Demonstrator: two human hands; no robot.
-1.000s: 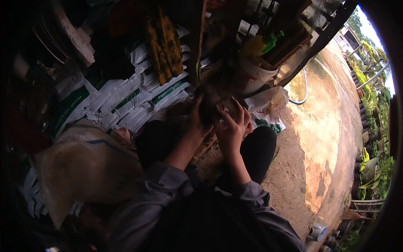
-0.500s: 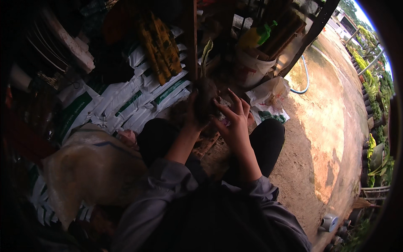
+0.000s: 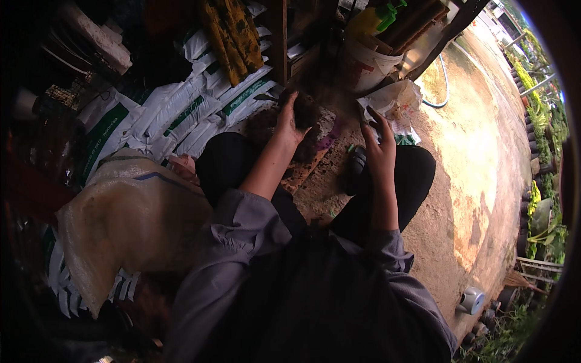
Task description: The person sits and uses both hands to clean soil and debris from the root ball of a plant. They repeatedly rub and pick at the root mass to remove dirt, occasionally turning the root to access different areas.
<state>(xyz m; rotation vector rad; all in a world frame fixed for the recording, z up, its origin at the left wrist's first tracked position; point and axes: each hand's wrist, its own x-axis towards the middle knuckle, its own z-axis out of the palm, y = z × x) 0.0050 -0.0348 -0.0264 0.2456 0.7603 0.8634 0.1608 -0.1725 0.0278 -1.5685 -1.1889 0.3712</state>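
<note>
My left hand (image 3: 292, 126) is closed round a dark, rough clump (image 3: 307, 110) that looks like a root ball of soil. The thumb points up along its near left side, and the clump's far part fades into shadow. My right hand (image 3: 382, 145) is apart from it, to the right, fingers spread and nothing between them. Just beyond those fingers lies a crumpled whitish plastic bag (image 3: 396, 103). Below the clump, between my knees, is a worn reddish block (image 3: 305, 170) strewn with dark soil. A black sandal (image 3: 357, 166) shows beside my right knee.
White and green packed bags (image 3: 181, 118) are stacked at the left, under a yellow-and-black cloth (image 3: 233, 45). A translucent sack (image 3: 130, 206) sits nearer. A white bucket (image 3: 370, 63) holds a yellow spray bottle (image 3: 366, 24). A blue hose (image 3: 446, 85) crosses the sunlit concrete; potted plants line the right.
My right hand has let go of the clump and moved right, fingers spread. The left hand keeps hold alone and is higher in view. The upright leaf above the clump no longer shows.
</note>
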